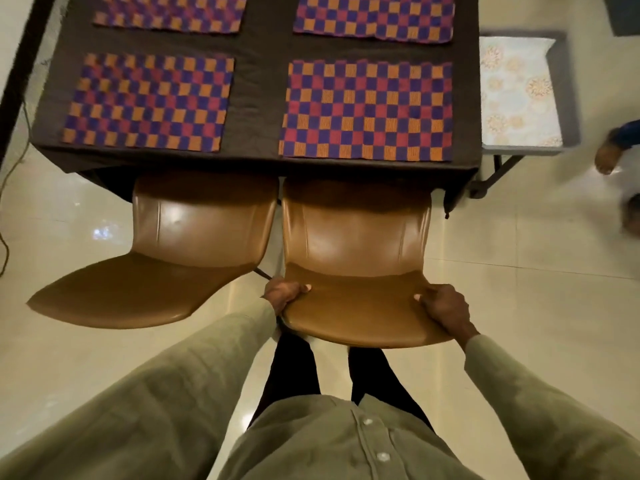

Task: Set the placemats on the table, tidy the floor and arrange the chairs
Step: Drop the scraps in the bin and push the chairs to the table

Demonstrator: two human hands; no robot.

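Left hand point(284, 294): clamped on the left edge of the right chair point(358, 258) back, thumb on top.
Right hand point(445, 308): clamped on the same back's right edge.
Right chair: smooth brown moulded shell, glossy; seat front tucked under the table point(259, 81) ahead of both hands.
Left chair point(194, 244): just left of the left hand, same shell, angled, nearly touching its neighbour.
Placemats point(367, 110): four on the table beyond the hands, woven checks, orange, red, purple.
Table: dark cloth cover.
Floor point(519, 306): pale glossy tiles.
Side table point(519, 91): beyond the right hand, floral top.
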